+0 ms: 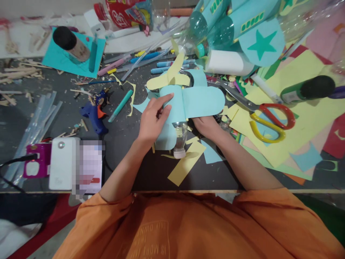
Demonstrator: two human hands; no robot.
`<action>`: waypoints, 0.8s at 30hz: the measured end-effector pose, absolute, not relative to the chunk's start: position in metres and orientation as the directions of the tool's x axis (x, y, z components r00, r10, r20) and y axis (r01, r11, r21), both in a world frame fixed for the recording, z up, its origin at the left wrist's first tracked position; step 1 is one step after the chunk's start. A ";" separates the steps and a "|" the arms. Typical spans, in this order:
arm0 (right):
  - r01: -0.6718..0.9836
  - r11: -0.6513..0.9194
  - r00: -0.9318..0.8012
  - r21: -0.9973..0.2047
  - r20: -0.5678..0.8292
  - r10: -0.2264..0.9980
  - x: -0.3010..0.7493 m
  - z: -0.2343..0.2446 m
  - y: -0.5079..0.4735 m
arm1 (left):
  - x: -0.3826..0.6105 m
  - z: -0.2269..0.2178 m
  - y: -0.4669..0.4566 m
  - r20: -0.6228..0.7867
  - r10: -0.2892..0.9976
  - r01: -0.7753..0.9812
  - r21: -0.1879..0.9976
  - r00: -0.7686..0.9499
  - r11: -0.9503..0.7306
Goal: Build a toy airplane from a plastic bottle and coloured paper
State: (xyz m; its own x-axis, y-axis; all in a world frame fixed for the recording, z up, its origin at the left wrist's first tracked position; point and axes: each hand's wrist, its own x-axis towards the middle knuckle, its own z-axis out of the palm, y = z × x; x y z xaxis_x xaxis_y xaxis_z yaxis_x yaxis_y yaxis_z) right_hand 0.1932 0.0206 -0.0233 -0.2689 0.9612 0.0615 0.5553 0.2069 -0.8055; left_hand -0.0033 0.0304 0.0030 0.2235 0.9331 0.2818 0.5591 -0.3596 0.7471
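A clear plastic bottle (181, 135) wrapped in light blue paper points its white cap toward me. Flat rounded paper wings (205, 101) stick out from it, and yellow paper strips (176, 70) stand at its far end. My left hand (154, 117) is closed on the wrapped bottle from the left, with index finger and thumb on the blue paper. Under the right wing reaches my right hand (206, 126); its fingers are hidden there. Just below the bottle lies a yellow paper strip (183, 167), beside a blue paper scrap (212, 151).
Scissors (253, 108) with red and yellow handles lie right, over paper sheets (269, 151). A blue glue gun (95, 113), glue sticks (35, 133), a power bank (63, 163) and a phone (91, 167) occupy the left. Decorated bottles (221, 30) stand behind.
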 end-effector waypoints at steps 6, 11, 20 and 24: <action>0.559 0.225 -0.275 -0.798 0.077 0.958 0.192 -0.022 0.021 | -0.003 0.003 0.030 0.276 0.935 0.559 0.750 0.222 -0.353; 0.561 0.217 -0.276 -0.799 0.067 0.959 0.191 -0.021 0.021 | -0.002 0.003 0.031 0.292 0.933 0.544 0.757 0.211 -0.361; 0.545 0.211 -0.271 -0.812 0.069 0.960 0.191 -0.024 0.021 | -0.002 0.003 0.031 0.290 0.930 0.559 0.743 0.224 -0.367; 0.513 0.209 -0.289 -0.833 0.062 0.955 0.193 -0.025 0.020 | -0.002 0.005 0.030 0.268 0.939 0.574 0.742 0.218 -0.345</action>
State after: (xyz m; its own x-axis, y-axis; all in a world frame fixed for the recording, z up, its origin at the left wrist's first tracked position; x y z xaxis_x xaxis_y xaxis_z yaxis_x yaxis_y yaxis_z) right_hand 0.1928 0.0197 -0.0251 -0.2887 0.9554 0.0622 0.5128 0.2092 -0.8326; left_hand -0.0024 0.0304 0.0046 0.2181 0.9385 0.2676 0.5744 -0.3452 0.7422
